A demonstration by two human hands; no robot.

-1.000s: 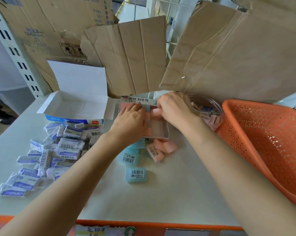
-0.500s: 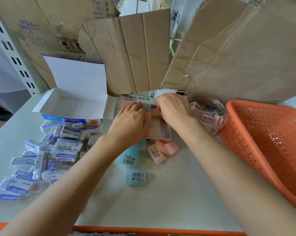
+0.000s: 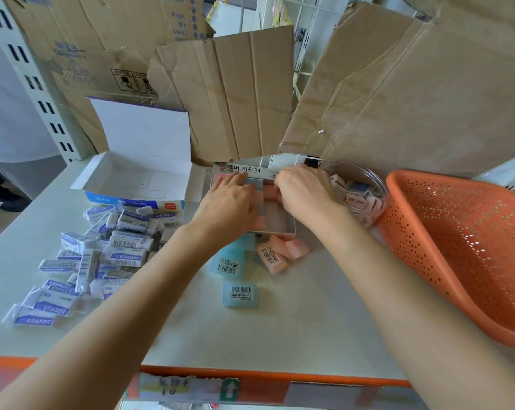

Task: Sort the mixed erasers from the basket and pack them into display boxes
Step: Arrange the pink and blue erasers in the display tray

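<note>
The display box [image 3: 244, 170] sits at the middle of the surface [image 3: 294, 329], its raised header strip printed "로버 지우개". Both hands are inside it. The left hand [image 3: 229, 202] lies flat, fingers straight and together, pressing on the erasers in the box's left side. The right hand [image 3: 305, 193] is knuckles-up over the box's back right corner, fingers bent down onto the pink erasers [image 3: 268, 191] packed there; whether it pinches one cannot be told. The two hands are just beside each other, not touching.

Just in front of the box lie a few loose pink erasers [image 3: 282, 251], one showing a barcode label, and beside them the blue erasers [image 3: 240, 294], the nearest one labelled with a barcode and "4B".

Left of the box and touching its side stands an open box [image 3: 138, 182], white inside, blue outside, with a small red logo too small to read. In front of that, a heap of white erasers [image 3: 102, 250] in sleeves reading "ERASER".

Right of the display box is a clear round tub [image 3: 368, 184] of small erasers, and beyond it the orange basket [image 3: 463, 247]. Behind the display box stands creased cardboard [image 3: 235, 93] with handling symbols printed on it.
</note>
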